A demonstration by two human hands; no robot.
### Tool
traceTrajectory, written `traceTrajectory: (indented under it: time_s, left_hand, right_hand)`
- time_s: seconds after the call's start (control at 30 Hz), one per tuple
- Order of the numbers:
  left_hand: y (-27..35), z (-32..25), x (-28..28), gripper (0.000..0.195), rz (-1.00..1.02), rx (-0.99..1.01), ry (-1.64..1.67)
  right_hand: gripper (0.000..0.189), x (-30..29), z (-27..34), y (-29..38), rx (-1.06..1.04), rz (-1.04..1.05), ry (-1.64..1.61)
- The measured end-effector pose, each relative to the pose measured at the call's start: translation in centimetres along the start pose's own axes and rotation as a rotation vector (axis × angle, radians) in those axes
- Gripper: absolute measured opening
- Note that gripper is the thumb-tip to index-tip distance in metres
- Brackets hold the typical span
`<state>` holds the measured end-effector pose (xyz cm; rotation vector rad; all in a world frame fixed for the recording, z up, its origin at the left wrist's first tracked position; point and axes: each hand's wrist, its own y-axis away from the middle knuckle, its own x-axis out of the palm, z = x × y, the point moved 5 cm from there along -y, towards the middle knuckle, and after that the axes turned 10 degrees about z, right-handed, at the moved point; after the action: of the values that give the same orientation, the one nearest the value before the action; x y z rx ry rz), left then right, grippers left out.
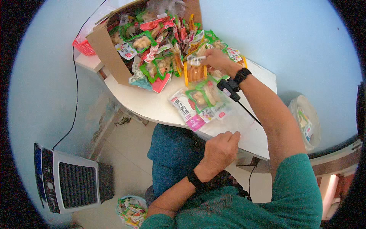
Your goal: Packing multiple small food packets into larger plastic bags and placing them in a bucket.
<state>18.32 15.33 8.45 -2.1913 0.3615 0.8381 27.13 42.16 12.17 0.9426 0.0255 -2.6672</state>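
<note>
My right hand (218,61) reaches into a heap of sealed food packets, its fingertips on the white-labelled end of a small clear packet (197,59). Just beneath lies a yellow-edged packet (196,73) of brown pieces. Closer to me, my left hand (220,151) pinches the near edge of a clear plastic bag (236,121) at the table's front edge. Inside or under that bag, which I cannot tell, are a green-edged packet (200,98) of pale pieces and a white and pink packet (184,108). Black bands circle both wrists.
An open cardboard box (107,54) spills many packets onto the white table (134,98). A red plastic basket (85,47) stands behind it. Right of the table is a translucent tub (304,123); an appliance with a grille (77,184) and a basin of packets (131,210) stand on the floor.
</note>
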Motion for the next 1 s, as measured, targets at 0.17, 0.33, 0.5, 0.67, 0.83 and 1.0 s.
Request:
traceTrajectory:
  time_s: [0.17, 0.33, 0.5, 0.67, 0.83, 1.0]
  left_hand:
    - [-0.1, -0.3, -0.4, 0.008, 0.004, -0.013, -0.029]
    - [-0.4, -0.8, -1.2, 0.009, -0.048, -0.031, 0.005]
    - [-0.5, -1.1, -1.8, 0.008, -0.074, -0.083, -0.002]
    - [-0.7, -1.3, -1.7, 0.009, -0.098, -0.107, 0.023]
    - [-0.9, -1.5, -1.5, 0.009, -0.099, -0.106, -0.006]
    - [-0.9, -1.6, -1.7, 0.006, -0.148, -0.087, -0.021]
  right_hand:
    - [0.022, -4.7, -0.2, 3.2, -0.062, -0.158, -0.308]
    - [0.048, -9.7, -0.5, 12.5, -0.14, -0.513, -0.319]
    - [0.065, -9.9, -7.0, 22.2, 0.116, -0.561, -0.483]
    - [0.057, -6.6, -12.6, 30.2, 0.335, -0.436, -0.398]
    - [0.033, -3.9, -11.8, 31.8, 0.193, -0.37, -1.009]
    - [0.031, -4.3, -12.1, 30.2, 0.262, -0.339, -0.98]
